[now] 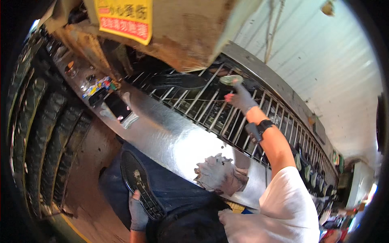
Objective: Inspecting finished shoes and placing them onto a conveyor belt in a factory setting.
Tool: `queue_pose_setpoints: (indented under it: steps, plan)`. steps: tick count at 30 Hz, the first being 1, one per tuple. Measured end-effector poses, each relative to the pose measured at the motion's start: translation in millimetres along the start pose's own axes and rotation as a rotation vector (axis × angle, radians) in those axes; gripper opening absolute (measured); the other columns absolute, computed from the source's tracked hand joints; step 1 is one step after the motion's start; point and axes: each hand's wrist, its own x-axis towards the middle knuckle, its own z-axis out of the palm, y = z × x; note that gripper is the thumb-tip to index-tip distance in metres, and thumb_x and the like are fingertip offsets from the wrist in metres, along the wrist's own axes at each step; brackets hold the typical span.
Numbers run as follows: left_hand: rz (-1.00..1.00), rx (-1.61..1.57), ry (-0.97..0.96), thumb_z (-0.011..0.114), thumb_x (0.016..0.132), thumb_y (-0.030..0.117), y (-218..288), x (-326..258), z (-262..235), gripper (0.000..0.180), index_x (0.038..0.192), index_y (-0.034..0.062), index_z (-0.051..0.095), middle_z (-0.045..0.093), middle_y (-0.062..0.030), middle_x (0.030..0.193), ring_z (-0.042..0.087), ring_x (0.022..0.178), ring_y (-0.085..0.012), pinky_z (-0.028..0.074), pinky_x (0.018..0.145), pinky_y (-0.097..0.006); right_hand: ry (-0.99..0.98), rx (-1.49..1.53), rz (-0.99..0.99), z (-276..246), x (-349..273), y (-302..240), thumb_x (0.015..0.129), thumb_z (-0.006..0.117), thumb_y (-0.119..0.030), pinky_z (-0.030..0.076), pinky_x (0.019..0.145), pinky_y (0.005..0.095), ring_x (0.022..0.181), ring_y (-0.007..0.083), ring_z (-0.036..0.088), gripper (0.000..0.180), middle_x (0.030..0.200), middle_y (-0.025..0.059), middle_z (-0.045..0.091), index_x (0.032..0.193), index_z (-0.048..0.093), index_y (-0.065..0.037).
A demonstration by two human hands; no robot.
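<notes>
A shiny metal bench (162, 137) ran slantwise past the person's lap, its far edge lying along a grate of metal rods (221, 115). Behind the grate rose a pale ribbed wall (312, 44), and below the bench's near edge showed a reddish-brown floor (91, 162).

Toward the bench's left end lay a dark phone (117, 106) on something pale, with a clutter of coloured packets (103, 87) beyond it. Near the right end sat a crumpled greyish piece (216, 174), ragged at its rim. A rust-stained hood (190, 32) bearing a yellow-and-red sign (125, 20) overhung the grate and hid part of it; a long dark sole (176, 81) rested on the rods just under the hood's lower edge. The right forearm also crossed in front of the grate. To the left stood a rack of dark soles (52, 133) in curved rows.

The left hand (138, 210), in a grey glove with bare fingertips, was closed around the edge of a black shoe sole (139, 174), which lay slanted over dark blue cloth (174, 174) on the lap, beside the bench's near edge. The sole looked rubbery, with a ridged heel and a worn-looking pale patch midway.

The right hand (244, 99), gloved alike, reached over the grate, partly curled, its fingertips at a pale oval thing (231, 79); whether it gripped this could not be told.
</notes>
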Motion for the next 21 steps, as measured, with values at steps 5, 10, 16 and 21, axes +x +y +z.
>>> queue_pose_setpoints:
  steps: [5, 10, 16, 21]
  plan:
    - [0.09, 0.062, 0.11, 0.062, 0.108, 0.017, -1.6, -14.1, 23.3, 0.05, 0.154, 0.003, 0.051, 0.066, -0.006, 0.134, 0.065, 0.115, -0.0171, 0.054, 0.1, -0.032, 0.043, 0.073, 0.095, 11.1, 60.8, -22.9, 0.085, 0.08, -0.071, 0.032, 0.118, 0.0618, 0.14, 0.0336, 0.048, 0.087, 0.151, 0.0129, 0.054, 0.147, 0.056, -0.014]
    - [0.076, 0.051, 0.146, 0.061, 0.108, 0.019, -1.1, -22.7, 18.4, 0.047, 0.152, 0.0042, 0.052, 0.069, -0.0041, 0.129, 0.068, 0.109, -0.016, 0.057, 0.095, -0.034, 0.13, -0.042, 0.107, 52.3, 40.8, -4.6, 0.102, 0.058, -0.064, 0.022, 0.125, 0.0595, 0.148, 0.031, 0.042, 0.075, 0.163, 0.0034, 0.047, 0.159, 0.043, -0.018]
    - [0.234, 0.473, 0.214, 0.062, 0.108, 0.017, 13.7, -16.4, 31.3, 0.051, 0.155, 0.0011, 0.049, 0.06, -0.0063, 0.142, 0.055, 0.126, -0.0144, 0.043, 0.113, -0.032, -0.028, 0.162, -0.007, -81.0, 7.7, 29.9, 0.105, 0.054, -0.05, 0.053, 0.1, 0.0481, 0.115, 0.0283, 0.068, 0.041, 0.125, 0.0022, 0.072, 0.125, 0.066, -0.016]
    - [0.666, 0.578, 0.107, 0.052, 0.112, 0.019, 57.5, -17.1, 35.2, 0.042, 0.147, -0.0044, 0.056, 0.061, -0.0146, 0.145, 0.057, 0.136, -0.0237, 0.04, 0.12, -0.037, -0.545, 0.121, 0.197, -34.2, -126.8, 55.4, 0.1, 0.057, -0.052, 0.06, 0.102, 0.0531, 0.115, 0.0356, 0.072, 0.068, 0.133, 0.018, 0.07, 0.141, 0.058, 0.002]
